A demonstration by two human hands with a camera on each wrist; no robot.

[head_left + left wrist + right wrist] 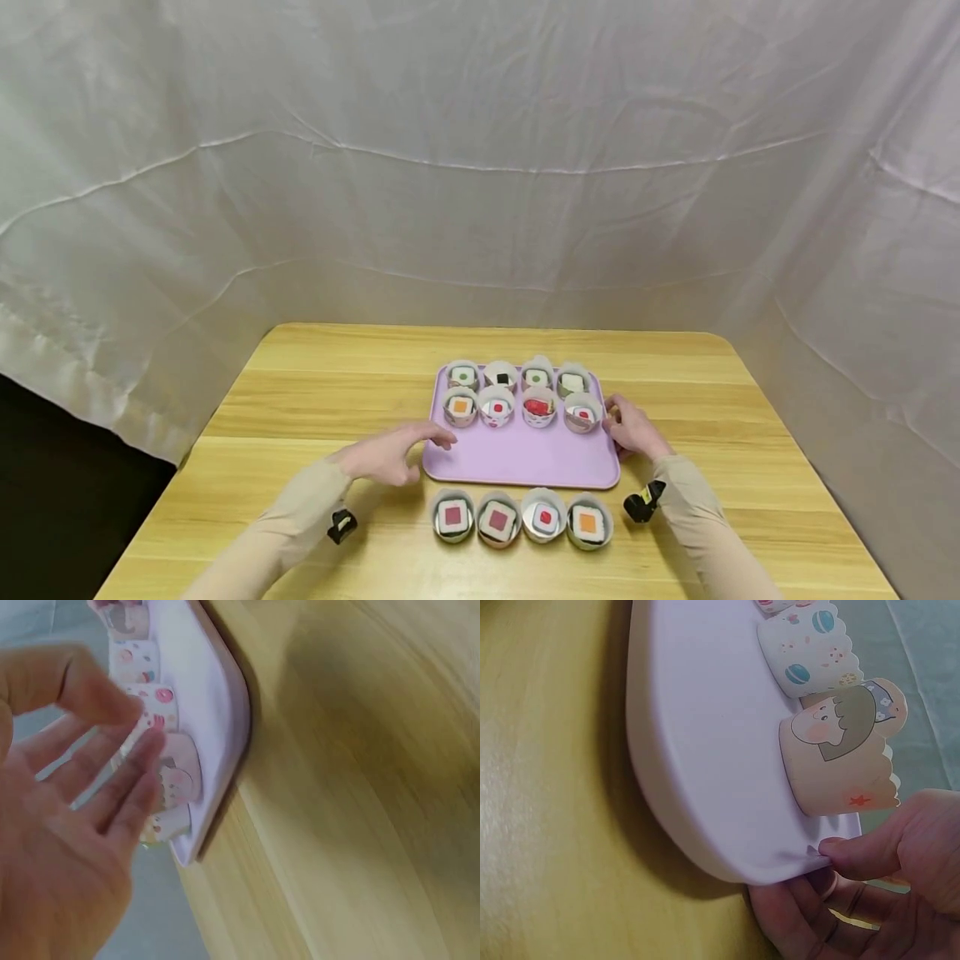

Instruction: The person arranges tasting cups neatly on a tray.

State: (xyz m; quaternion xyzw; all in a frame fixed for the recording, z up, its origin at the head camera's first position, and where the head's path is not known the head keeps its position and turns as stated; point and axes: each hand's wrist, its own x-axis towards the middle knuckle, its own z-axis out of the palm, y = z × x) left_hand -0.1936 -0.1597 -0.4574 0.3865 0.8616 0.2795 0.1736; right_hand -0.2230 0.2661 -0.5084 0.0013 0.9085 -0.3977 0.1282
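A light purple tray (pixel 532 458) bears two rows of printed paper cups (pixel 177 774), each with a sushi-like piece inside. My right hand (pixel 632 427) grips the tray's right edge. In the right wrist view the thumb (pixel 855 855) presses on the rim and the fingers curl beneath it. Closest to that thumb stands a cup with a dark-haired cartoon face (pixel 840 765). My left hand (pixel 390 454) hovers by the tray's left edge, fingers loosely bent and holding nothing. From the left wrist, its palm and relaxed fingers (pixel 82 795) hide part of the cups.
Several more filled paper cups (pixel 498 518) form a row on the wooden table (pixel 315 400), just before the tray's near edge. Pale fabric (pixel 480 217) hangs behind and on both sides of the table. Each wrist carries a small black device (pixel 643 502).
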